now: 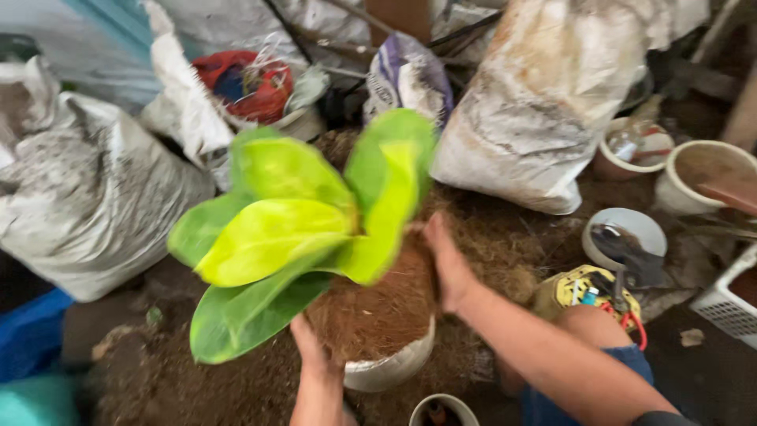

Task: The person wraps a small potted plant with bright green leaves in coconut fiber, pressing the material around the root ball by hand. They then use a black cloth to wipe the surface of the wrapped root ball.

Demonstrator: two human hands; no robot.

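Head view, blurred by motion. Big-leaved plant [300, 237], yellow-green to green, standing in a mound of brown coconut fibre [378, 308] heaped in a white pot [394, 364] at centre frame, on dirt-covered ground. Left hand [311, 347] at the near side of the mound under the lowest leaf, palm against the fibre, fingers mostly hidden by the leaf, so grip unclear. Right hand [448, 264] flat and open, pressed on the far right side of the mound, fingers together, holding nothing. Loose fibre pile [497, 244] just behind the pot. Large white sack [552, 102] upper right, grey-white sack [87, 197] left, red container [244, 83] behind the leaves. Round white dish [627, 237] with a dark tool to the right, yellow object [587, 290] near the knee [595, 327], cream pots [706, 177] far right, white basket [729, 304] at right edge, small pot rim [441, 410] at bottom edge
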